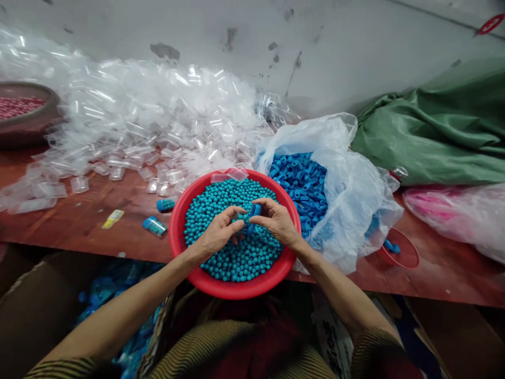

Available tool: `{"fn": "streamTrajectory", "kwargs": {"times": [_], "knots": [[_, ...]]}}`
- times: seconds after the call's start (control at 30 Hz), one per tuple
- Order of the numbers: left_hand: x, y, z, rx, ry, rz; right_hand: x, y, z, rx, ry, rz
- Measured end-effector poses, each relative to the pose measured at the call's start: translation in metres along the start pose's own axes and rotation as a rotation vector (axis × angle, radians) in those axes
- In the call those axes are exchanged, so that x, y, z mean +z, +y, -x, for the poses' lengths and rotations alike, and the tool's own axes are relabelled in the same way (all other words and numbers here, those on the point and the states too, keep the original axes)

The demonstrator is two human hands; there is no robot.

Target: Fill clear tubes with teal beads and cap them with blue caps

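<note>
Small blue plastic cap-like piece: above round red plastic basin of turquoise beads, pinched in right hand. Left hand: half-curled over basin, contents indiscernible. Piece probably light, stiff, smooth; best gripped by sides.

Indoor light, cool and moderate; wide-angle stretch toward the edges.
White glare streaks on clear plastic pieces; deep shadow beneath table; clothing softened by blur along lower edge.
</note>
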State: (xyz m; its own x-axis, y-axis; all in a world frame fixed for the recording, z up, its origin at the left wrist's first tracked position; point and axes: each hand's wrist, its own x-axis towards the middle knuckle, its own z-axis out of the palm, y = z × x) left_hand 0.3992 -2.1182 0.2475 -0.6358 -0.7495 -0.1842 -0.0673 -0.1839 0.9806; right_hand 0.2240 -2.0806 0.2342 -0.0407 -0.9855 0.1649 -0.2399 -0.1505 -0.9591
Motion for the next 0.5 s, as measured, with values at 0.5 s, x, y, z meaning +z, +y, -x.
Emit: {"fn": "streamTrajectory", "kwargs": {"times": [0.5], "knots": [[-0.001,-0.002,0.001,-0.036,-0.039,-0.026,0.006,-0.009,0.009,-0.245,-0.229,0.484]]}}
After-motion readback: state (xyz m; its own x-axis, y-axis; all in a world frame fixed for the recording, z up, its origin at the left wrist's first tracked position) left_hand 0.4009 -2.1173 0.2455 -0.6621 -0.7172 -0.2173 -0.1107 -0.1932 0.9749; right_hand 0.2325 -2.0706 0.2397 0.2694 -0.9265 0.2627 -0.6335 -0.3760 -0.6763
